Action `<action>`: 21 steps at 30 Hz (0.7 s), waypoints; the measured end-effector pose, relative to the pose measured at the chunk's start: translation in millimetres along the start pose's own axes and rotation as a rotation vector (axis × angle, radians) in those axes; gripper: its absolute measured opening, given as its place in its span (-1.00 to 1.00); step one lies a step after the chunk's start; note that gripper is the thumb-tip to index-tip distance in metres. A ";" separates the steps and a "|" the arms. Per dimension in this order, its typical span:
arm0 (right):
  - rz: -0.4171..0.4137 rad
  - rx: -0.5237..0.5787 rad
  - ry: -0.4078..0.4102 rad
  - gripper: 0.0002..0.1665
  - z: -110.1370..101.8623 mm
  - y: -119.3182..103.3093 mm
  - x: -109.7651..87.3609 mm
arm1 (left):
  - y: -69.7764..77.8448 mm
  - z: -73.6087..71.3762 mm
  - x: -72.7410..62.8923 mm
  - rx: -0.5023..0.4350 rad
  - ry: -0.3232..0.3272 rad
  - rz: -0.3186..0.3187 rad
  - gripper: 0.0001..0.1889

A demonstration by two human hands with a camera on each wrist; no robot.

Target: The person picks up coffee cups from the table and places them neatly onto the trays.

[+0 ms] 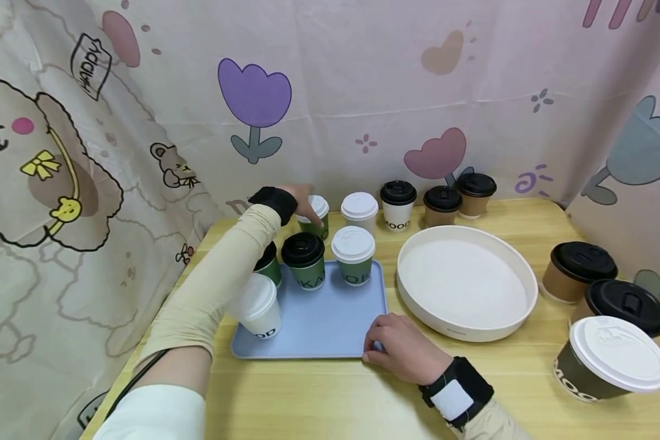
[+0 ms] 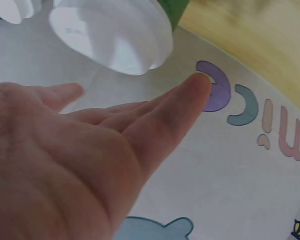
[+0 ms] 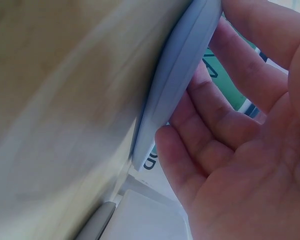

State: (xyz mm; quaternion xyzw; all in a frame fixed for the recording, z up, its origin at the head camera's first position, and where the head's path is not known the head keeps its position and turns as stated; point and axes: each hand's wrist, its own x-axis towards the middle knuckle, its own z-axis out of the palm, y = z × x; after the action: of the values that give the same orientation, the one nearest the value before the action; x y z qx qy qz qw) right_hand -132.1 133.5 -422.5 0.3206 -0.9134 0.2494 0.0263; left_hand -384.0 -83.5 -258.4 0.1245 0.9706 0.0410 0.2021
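Note:
My left hand (image 1: 302, 201) reaches to the back left, beside a green paper cup with a white lid (image 1: 320, 206). In the left wrist view its fingers (image 2: 165, 117) extend straight, apart from the white lid (image 2: 115, 35). My right hand (image 1: 401, 348) holds the front right corner of a blue tray (image 1: 319, 330), its fingers bent at the rim (image 3: 177, 65). On that tray stand a black-lidded green cup (image 1: 304, 260), a white-lidded green cup (image 1: 354, 253), a white cup (image 1: 261, 305) and another black-lidded green cup (image 1: 269, 264), partly hidden by my left arm.
A round white tray (image 1: 467, 281) lies right of the blue one. Along the back stand a white-lidded cup (image 1: 359, 211), a black-lidded white cup (image 1: 398, 205) and two brown cups (image 1: 442, 205). Black-lidded cups (image 1: 577, 269) and a large white-lidded cup (image 1: 610, 357) line the right side.

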 end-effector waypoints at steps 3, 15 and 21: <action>-0.001 -0.007 0.000 -0.90 -0.1 1.4 -0.8 | 1.7 2.5 7.3 -0.014 -0.013 -0.008 0.18; -0.004 -0.007 -0.004 -0.89 -0.2 1.8 -1.2 | 14.9 1.6 21.2 0.100 -0.032 -0.050 -0.01; -0.003 0.005 -0.011 -0.90 -1.6 2.0 -1.3 | -12.6 17.9 93.7 0.184 0.031 0.002 0.11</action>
State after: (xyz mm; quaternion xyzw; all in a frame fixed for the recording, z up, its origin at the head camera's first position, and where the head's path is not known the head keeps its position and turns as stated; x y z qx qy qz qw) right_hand -132.4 136.3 -422.3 0.3236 -0.9124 0.2498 0.0209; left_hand -462.7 -71.0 -312.2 0.1430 0.9731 -0.0460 0.1746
